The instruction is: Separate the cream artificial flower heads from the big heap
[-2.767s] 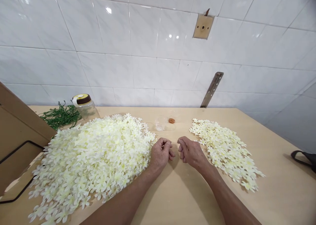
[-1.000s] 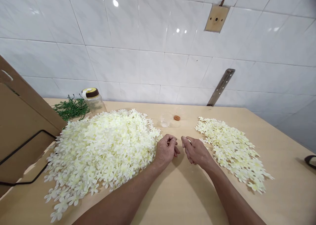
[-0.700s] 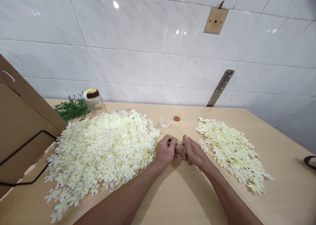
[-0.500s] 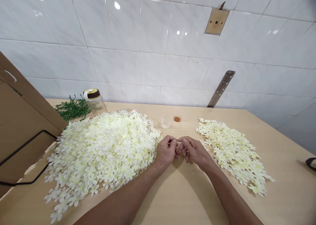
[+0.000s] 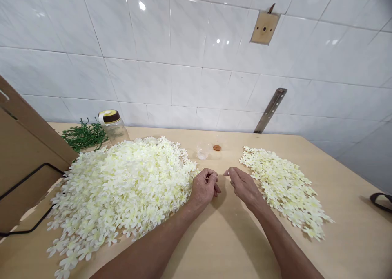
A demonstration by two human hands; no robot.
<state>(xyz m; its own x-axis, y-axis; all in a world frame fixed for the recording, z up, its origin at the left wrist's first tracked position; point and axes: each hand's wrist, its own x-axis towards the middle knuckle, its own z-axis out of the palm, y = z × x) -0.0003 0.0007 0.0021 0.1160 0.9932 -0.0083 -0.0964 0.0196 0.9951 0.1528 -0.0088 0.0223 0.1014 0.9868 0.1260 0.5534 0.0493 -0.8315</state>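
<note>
My left hand (image 5: 204, 186) is closed in a pinch over the table, beside the right edge of a large heap of white and pale yellow artificial flower heads (image 5: 128, 181). Whatever its fingertips hold, if anything, is too small to make out. My right hand (image 5: 243, 184) is a short way to the right, its thumb pressed on the bent forefinger and the other fingers curled under. I cannot see what is between them. A smaller, flatter spread of the same flower heads (image 5: 284, 187) lies just right of it.
Behind my hands lie a brown oval piece (image 5: 217, 147) and a clear plastic scrap (image 5: 202, 153). A clear bottle (image 5: 114, 128) and green artificial stems (image 5: 84, 136) stand at the back left. A cardboard box (image 5: 27, 148) is at the left; a black loop (image 5: 381, 200) lies far right.
My hands were fingertip to fingertip; now a gap lies between them. My right hand has drawn away to the right and its fingers have curled in. The view has shifted slightly.
</note>
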